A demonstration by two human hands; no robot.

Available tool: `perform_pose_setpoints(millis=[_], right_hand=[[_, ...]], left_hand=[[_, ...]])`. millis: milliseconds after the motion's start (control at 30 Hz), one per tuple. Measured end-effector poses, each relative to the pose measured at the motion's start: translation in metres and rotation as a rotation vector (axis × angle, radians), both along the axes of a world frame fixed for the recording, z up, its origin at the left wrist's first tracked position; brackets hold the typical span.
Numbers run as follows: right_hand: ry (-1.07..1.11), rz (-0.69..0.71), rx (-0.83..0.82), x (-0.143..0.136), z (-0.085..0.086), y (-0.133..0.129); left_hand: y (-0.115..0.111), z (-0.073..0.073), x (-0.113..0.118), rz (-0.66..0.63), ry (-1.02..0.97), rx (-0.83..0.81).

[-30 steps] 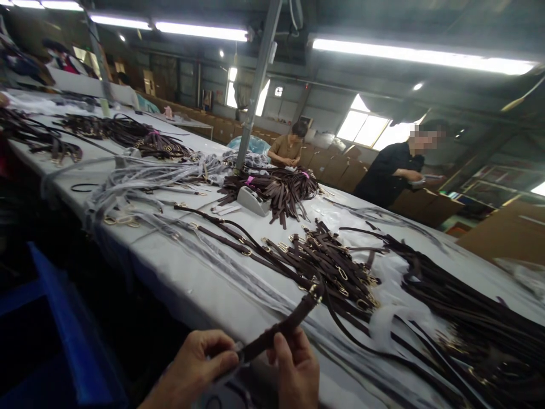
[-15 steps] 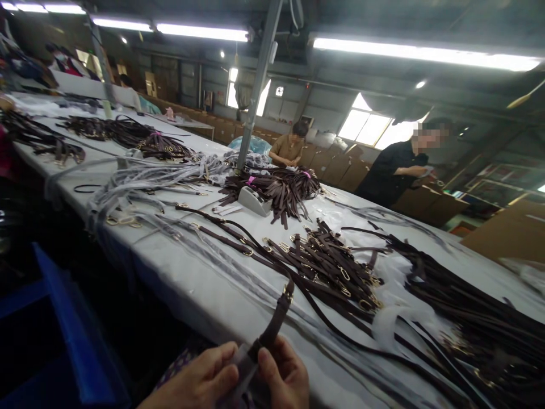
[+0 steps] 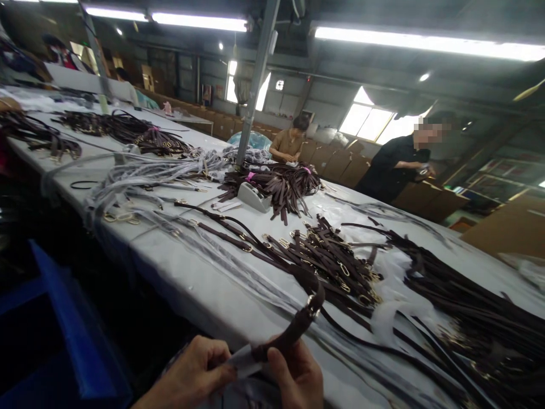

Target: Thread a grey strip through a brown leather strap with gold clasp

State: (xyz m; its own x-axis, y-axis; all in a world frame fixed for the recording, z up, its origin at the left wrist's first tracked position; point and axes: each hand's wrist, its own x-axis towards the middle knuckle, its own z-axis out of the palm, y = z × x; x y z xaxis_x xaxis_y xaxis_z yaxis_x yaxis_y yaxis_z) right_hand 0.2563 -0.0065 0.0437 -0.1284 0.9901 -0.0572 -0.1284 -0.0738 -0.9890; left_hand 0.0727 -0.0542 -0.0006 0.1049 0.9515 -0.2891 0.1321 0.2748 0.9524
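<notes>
A dark brown leather strap (image 3: 293, 329) with a gold buckle rises from my two hands at the bottom edge. My right hand (image 3: 298, 375) grips the strap's lower end between thumb and fingers. My left hand (image 3: 191, 378) pinches a clear plastic sleeve (image 3: 240, 359) at the strap's tip. The strap's far end trails back onto the table into a pile of similar buckled straps (image 3: 332, 258).
A long white table (image 3: 204, 289) carries heaps of brown straps (image 3: 460, 307), grey plastic sleeves (image 3: 145, 176) and a tape dispenser (image 3: 254, 197). A blue bin (image 3: 63, 324) stands at lower left. Two people (image 3: 395, 167) work on the far side, beyond a steel post (image 3: 255, 85).
The strap's buckle end has swung over to the right and lower again, after standing steeper half a second ago. Both hands stay at the strap's tip with the plastic sleeve.
</notes>
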Motion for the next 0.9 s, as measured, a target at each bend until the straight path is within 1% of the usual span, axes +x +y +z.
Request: perform_pose_setpoints(millis=[100,167,200,267,367,500,567,633,700,767,833,900], right_hand=[[-0.046,-0.019,0.007,-0.001,0.006,-0.003],[-0.004,-0.013,-0.021,-0.003,0.010,-0.004],[0.025,-0.007,-0.037,-0.003,0.011,-0.004],[0.070,0.016,-0.054,-0.003,0.014,-0.004],[0.083,0.044,-0.055,-0.003,0.016,-0.005],[0.085,0.055,-0.079,-0.004,0.017,-0.007],[0.086,0.035,-0.083,-0.005,0.017,-0.008],[0.083,0.030,-0.075,-0.006,0.018,-0.009],[0.077,0.062,-0.074,-0.005,0.018,-0.009],[0.079,0.092,-0.084,-0.004,0.017,-0.009],[0.085,0.086,-0.093,-0.003,0.016,-0.009],[0.093,0.067,-0.101,-0.004,0.014,-0.009]], left_hand=[[-0.001,-0.001,0.000,-0.020,-0.157,-0.022],[-0.001,0.001,0.000,-0.043,-0.264,-0.018],[0.000,0.003,0.000,-0.046,-0.283,-0.013],[0.000,0.009,0.000,-0.029,-0.238,-0.008],[0.001,0.016,0.001,0.006,-0.089,-0.017],[0.001,0.021,-0.001,-0.020,0.092,0.015],[0.000,0.025,-0.002,-0.041,0.129,0.015],[0.000,0.032,-0.004,-0.095,0.089,-0.010],[-0.001,0.038,-0.007,-0.180,0.000,-0.050],[0.000,0.042,-0.009,-0.266,-0.108,-0.070],[0.000,0.040,-0.011,-0.317,-0.184,-0.075],[0.001,0.035,-0.012,-0.312,-0.184,-0.105]])
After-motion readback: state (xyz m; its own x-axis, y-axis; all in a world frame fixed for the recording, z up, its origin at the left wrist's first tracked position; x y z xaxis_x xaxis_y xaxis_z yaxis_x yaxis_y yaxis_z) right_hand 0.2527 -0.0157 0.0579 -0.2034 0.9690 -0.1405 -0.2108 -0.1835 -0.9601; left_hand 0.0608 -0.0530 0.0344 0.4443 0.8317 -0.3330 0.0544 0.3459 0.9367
